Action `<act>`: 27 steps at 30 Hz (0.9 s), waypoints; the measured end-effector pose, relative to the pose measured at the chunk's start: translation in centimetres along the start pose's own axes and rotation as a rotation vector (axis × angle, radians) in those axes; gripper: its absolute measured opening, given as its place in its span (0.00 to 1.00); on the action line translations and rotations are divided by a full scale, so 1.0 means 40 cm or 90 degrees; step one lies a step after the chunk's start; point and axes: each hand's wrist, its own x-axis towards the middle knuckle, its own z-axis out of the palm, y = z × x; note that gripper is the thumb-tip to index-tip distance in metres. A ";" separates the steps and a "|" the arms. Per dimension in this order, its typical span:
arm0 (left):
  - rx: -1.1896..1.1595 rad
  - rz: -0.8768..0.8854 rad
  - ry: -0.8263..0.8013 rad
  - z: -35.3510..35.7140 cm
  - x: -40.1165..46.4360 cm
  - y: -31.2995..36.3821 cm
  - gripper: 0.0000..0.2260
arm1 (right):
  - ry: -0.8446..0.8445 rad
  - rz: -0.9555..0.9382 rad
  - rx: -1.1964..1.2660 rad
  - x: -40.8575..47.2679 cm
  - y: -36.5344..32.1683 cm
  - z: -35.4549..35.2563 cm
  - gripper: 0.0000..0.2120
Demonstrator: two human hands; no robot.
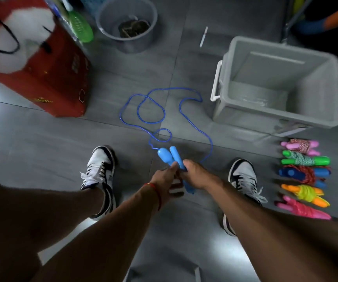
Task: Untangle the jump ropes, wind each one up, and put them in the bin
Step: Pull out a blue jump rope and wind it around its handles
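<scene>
A blue jump rope [152,110] lies in loose loops on the grey floor in front of me. Its two blue handles [169,156] are held side by side between my hands. My left hand [167,180] grips the handles from the left and my right hand [194,176] grips them from the right. The grey bin [324,90] stands at the right with nothing in it. Several wound ropes lie in a row beside my right foot: pink [300,146], green [304,159], blue-handled red [306,176], orange-handled yellow [304,194] and pink [302,208].
A red paper bag [48,64] stands at the left. A round grey basket [126,23] with dark items sits at the back, a green bottle [81,27] beside it. A white stick [203,36] lies on the floor. My shoes [101,171] flank my hands.
</scene>
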 end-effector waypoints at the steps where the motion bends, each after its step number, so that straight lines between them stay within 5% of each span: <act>1: -0.020 0.022 -0.008 -0.001 -0.022 0.010 0.12 | -0.006 -0.013 -0.019 -0.023 -0.025 -0.020 0.14; 5: -0.028 0.121 -0.003 0.005 -0.130 0.075 0.14 | -0.006 -0.069 -0.034 -0.132 -0.126 -0.115 0.15; 8: -0.004 0.237 0.097 -0.031 -0.212 0.150 0.11 | 0.024 -0.093 -0.278 -0.204 -0.195 -0.208 0.12; 11: 0.172 0.379 0.207 -0.087 -0.271 0.229 0.12 | 0.037 -0.097 -0.509 -0.302 -0.262 -0.302 0.14; 14: 0.344 0.418 0.123 -0.080 -0.374 0.278 0.03 | -0.008 -0.125 -0.595 -0.375 -0.316 -0.348 0.13; 17: 0.488 0.477 0.010 -0.051 -0.446 0.304 0.03 | -0.007 -0.191 -0.586 -0.403 -0.336 -0.371 0.11; 20: 0.608 0.522 -0.047 -0.048 -0.500 0.295 0.13 | 0.103 -0.308 -0.485 -0.423 -0.348 -0.382 0.08; 23: 0.512 0.461 -0.161 -0.065 -0.505 0.267 0.10 | 0.243 -0.306 -0.327 -0.442 -0.352 -0.376 0.12; 27: 0.468 0.484 -0.172 -0.070 -0.495 0.262 0.10 | 0.412 -0.239 -0.297 -0.450 -0.351 -0.372 0.29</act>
